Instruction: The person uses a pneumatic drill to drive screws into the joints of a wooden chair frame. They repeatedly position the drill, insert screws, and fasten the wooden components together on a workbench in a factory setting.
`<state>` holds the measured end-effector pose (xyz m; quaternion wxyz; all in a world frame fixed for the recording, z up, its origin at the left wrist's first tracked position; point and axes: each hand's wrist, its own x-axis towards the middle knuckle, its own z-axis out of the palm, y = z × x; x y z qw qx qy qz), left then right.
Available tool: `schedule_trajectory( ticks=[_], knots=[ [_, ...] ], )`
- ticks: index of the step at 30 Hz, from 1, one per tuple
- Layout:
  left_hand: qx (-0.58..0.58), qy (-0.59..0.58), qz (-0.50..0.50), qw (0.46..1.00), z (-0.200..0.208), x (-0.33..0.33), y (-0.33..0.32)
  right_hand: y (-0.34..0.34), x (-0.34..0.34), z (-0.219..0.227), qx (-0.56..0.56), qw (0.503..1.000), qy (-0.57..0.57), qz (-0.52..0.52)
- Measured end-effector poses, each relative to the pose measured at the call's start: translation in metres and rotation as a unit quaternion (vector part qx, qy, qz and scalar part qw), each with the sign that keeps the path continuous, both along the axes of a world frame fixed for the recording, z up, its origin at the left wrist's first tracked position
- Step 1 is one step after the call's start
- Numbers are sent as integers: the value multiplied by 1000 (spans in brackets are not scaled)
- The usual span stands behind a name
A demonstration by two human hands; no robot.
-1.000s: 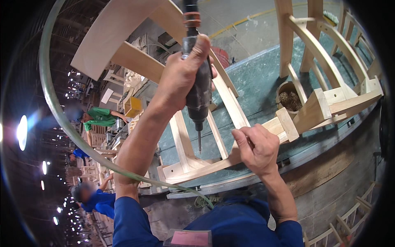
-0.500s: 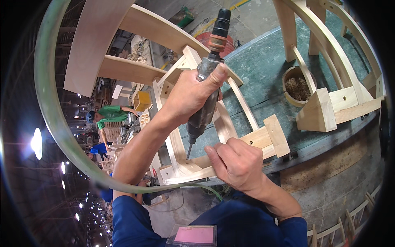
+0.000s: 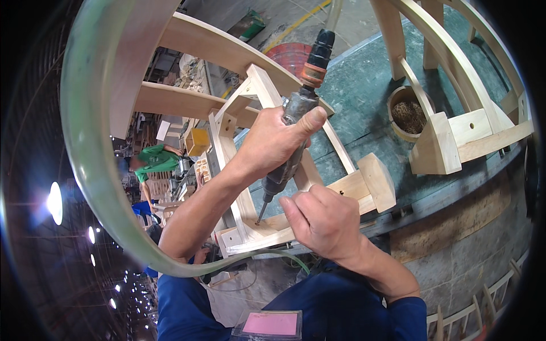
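Observation:
My left hand (image 3: 272,136) is wrapped round a dark air screwdriver (image 3: 300,104), held at a slant. Its thin bit points down into the inner corner of a pale wooden chair frame (image 3: 244,213), at or very near a hole there. A small screw at the tip cannot be made out clearly. My right hand (image 3: 327,221) is closed, thumb against the curled fingers, over the frame's near rail. Whether it grips the rail or holds small parts is hidden. A wooden end block (image 3: 376,181) stands just right of this hand.
A green air hose (image 3: 96,142) loops close by on the left. Another curved wooden frame (image 3: 483,136) and a round tub of screws (image 3: 408,116) are on the green bench (image 3: 364,91). A person in green (image 3: 156,159) works at the far left.
The view has shifted slightly and the green hose looms larger at the left. My left hand and the screwdriver sit slightly lower and further right. Both hands keep their closed poses.

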<state>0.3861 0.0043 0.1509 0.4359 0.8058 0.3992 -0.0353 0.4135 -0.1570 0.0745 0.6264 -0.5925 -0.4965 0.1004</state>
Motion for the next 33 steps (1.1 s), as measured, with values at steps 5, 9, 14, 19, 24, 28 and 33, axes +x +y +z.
schedule_trajectory(
  ticks=[5,9,14,19,24,28,33],
  knots=[
    [10,-13,8,1000,-1,0,0,4,-3,-6,22,999,27,-38],
    [-10,-18,23,1000,3,-4,5,4,-3,-4,32,998,35,-43],
    [-41,-27,-7,999,1,-8,19,7,-10,0,37,996,19,-82],
    [-52,-19,6,998,-2,-10,25,12,-18,1,15,992,-11,-129],
    [-143,-82,-36,986,-1,-16,21,14,-23,1,-18,986,-44,-160],
    [-126,-78,-35,988,-4,-15,15,17,-24,1,-18,983,-32,-182],
    [-64,-77,-55,993,0,-17,8,16,-26,-2,-25,978,-28,-204]
  ],
)
